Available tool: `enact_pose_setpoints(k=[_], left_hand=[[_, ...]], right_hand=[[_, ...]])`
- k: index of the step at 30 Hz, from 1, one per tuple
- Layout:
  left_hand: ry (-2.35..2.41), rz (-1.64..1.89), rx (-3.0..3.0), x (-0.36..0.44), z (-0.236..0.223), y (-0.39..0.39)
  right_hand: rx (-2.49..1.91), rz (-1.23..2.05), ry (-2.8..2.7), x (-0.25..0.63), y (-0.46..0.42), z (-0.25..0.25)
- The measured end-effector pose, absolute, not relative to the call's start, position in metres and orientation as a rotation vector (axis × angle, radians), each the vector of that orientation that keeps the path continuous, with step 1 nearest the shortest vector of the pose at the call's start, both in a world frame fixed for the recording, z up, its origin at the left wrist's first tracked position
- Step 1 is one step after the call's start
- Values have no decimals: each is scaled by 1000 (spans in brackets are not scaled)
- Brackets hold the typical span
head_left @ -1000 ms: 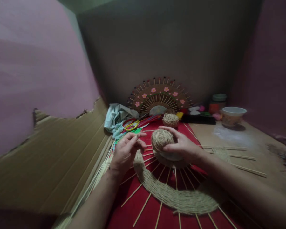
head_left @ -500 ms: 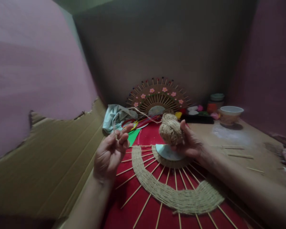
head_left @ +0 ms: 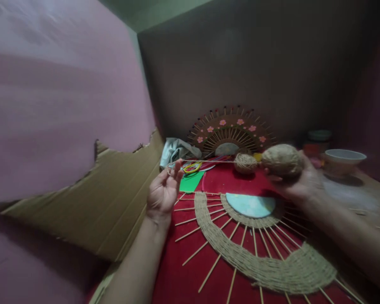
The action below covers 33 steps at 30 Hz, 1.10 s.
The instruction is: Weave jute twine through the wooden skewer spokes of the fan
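My right hand (head_left: 299,183) grips a ball of jute twine (head_left: 281,159), raised above the red cloth (head_left: 190,278). A taut strand of twine (head_left: 209,161) runs left from the ball to my left hand (head_left: 163,190), whose fingertips pinch its end, palm up. Below both hands lies a half-round fan frame of wooden sticks (head_left: 209,257) with a woven jute band (head_left: 272,270) and a pale blue half-disc (head_left: 250,204) at its centre. A second jute ball (head_left: 245,163) rests on the cloth beyond.
A finished fan with pink flowers (head_left: 231,133) leans on the back wall. Yellow-handled scissors (head_left: 192,167), green paper (head_left: 190,181) and a pale cloth (head_left: 177,150) lie at the back left. Torn cardboard (head_left: 91,198) lines the left wall. A bowl (head_left: 345,158) and jar (head_left: 318,137) stand at right.
My right hand lifted the jute ball off the frame's centre and carried it right. My left hand drew the strand out to the left until taut. The view shifted left.
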<state>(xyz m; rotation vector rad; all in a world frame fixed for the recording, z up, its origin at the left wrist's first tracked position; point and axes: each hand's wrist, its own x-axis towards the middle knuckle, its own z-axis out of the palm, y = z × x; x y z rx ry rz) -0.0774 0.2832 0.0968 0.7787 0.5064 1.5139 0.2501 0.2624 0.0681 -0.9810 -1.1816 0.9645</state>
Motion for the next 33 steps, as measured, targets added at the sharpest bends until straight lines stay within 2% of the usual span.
enact_pose_setpoints(k=[4,9,12,14,20,29,31,33], left_hand=[[490,1565,864,-77,91,291],[464,1702,1011,-78,83,300],[742,1816,1142,-77,72,310],[1122,1857,1309,-78,63,318],[1389,1966,1516,-80,53,321],[1254,2009,1626,-72,69,298],[1007,1907,1585,-63,72,289],[680,1600,1549,-51,75,275]], right_hand=[[-762,1339,-745,253,257,73],[-760,1530,-938,246,242,79],[-666,1705,-1163,233,230,85],[-583,1802,-1252,223,223,90],[-331,1930,-1435,207,216,92],[-402,1891,-1406,204,215,89],[-401,1893,-1402,203,216,87],[-386,1912,-1397,201,218,85]])
